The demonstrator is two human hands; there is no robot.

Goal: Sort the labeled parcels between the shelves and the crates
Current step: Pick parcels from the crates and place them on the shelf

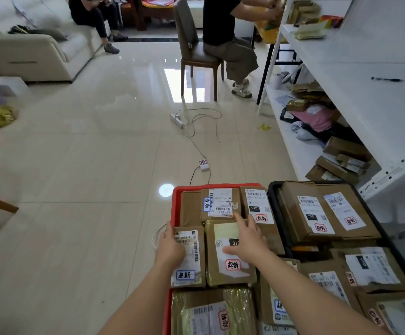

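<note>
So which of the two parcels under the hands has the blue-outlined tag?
The one under the left hand: the narrow parcel at the red crate's left edge. Its neighbour under the right hand carries a red-outlined tag.

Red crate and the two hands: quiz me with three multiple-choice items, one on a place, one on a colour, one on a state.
1. Where does the black crate stand relative to the red crate?
A. on its right
B. on its left
C. stacked on top of it

2. What colour frames the sticker on the parcel under the left hand?
A. red
B. blue
C. green

3. How is the right hand?
A. fist closed, holding nothing
B. fingers spread over a parcel
C. gripping a pen

Answers: 1 A, the black rim lies along the red crate's right side. 2 B, the left parcel bears a blue-framed sticker. 3 B, its straight fingers lie on the middle parcel.
</note>
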